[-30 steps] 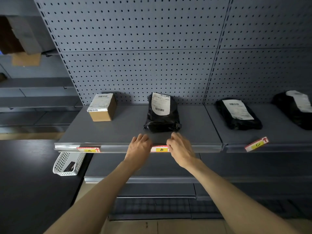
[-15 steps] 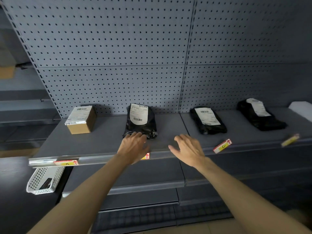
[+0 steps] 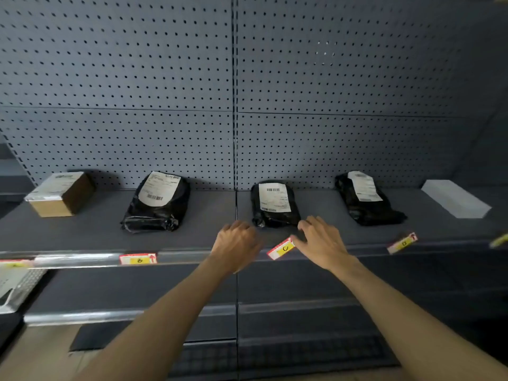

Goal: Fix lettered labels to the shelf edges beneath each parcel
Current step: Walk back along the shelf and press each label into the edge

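Both hands have shifted rightward since the earlier frame, leaving the B label (image 3: 138,259) seated in the shelf edge (image 3: 82,260) and arriving at the C label (image 3: 281,248), which lies askew on the shelf lip at six o'clock of the middle black parcel (image 3: 275,204). The right hand (image 3: 321,244) has its fingers (image 3: 298,240) spread and released, tips touching the label's three o'clock end; the left hand (image 3: 237,244) hovers loosely curled, holding nothing, at nine o'clock of it. It looks a thin, light card strip, slightly bendy and easy to flick away, best pinched by its short ends and slid flat into the rail.
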